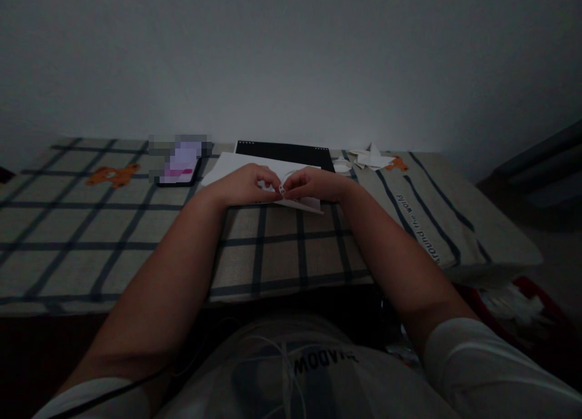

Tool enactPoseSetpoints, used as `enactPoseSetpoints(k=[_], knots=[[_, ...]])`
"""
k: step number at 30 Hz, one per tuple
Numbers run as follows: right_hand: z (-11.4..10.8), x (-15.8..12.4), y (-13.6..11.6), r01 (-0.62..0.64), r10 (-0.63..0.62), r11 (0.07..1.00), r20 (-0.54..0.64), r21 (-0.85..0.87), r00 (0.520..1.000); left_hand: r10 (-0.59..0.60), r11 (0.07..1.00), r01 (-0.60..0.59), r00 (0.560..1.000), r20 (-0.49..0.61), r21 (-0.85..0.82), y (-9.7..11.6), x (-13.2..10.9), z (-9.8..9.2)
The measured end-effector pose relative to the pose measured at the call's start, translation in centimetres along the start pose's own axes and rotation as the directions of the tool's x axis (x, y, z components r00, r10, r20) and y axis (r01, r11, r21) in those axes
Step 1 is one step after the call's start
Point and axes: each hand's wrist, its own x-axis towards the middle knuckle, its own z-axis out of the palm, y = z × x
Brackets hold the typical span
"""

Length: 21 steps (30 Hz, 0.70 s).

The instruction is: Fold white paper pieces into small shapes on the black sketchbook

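Observation:
My left hand point(251, 182) and my right hand point(313, 184) meet at the middle of the table with fingertips pinched together. Between them is a small piece of white paper point(282, 190) with dark marks; its full shape is hidden by the fingers. Under and behind my hands lies a white sheet of paper point(230, 163). A white flap of paper point(302, 207) sticks out below my right hand toward me. Just behind, a black board with punched holes point(284, 150) along its far edge lies partly under the white sheet.
A phone point(179, 164) with a lit screen lies to the left. Crumpled or folded white paper pieces point(370, 157) sit at the back right. The checked tablecloth point(150, 249) reaches a grey wall point(291, 61). A red container point(536, 304) with white scraps stands low at the right.

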Motion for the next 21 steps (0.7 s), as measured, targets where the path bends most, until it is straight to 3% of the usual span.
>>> enactPoseSetpoints(k=[7, 16, 21], knots=[[-0.01, -0.36, -0.25, -0.171, 0.17, 0.983, 0.018, 0.065, 0.985, -0.019, 0.998, 0.02, 1.0, -0.012, 0.053, 0.19, -0.03, -0.2], [-0.07, -0.07, -0.07, -0.122, 0.122, 0.991, -0.001, -0.053, 0.992, -0.028, 0.999, 0.027, 1.0, 0.014, 0.034, 0.67, -0.11, 0.09], [0.08, 0.0, -0.19, -0.007, 0.007, 0.999, -0.009, -0.044, 1.0, -0.01, 1.0, 0.01, 1.0, 0.025, -0.01, 0.52, -0.06, -0.03]])
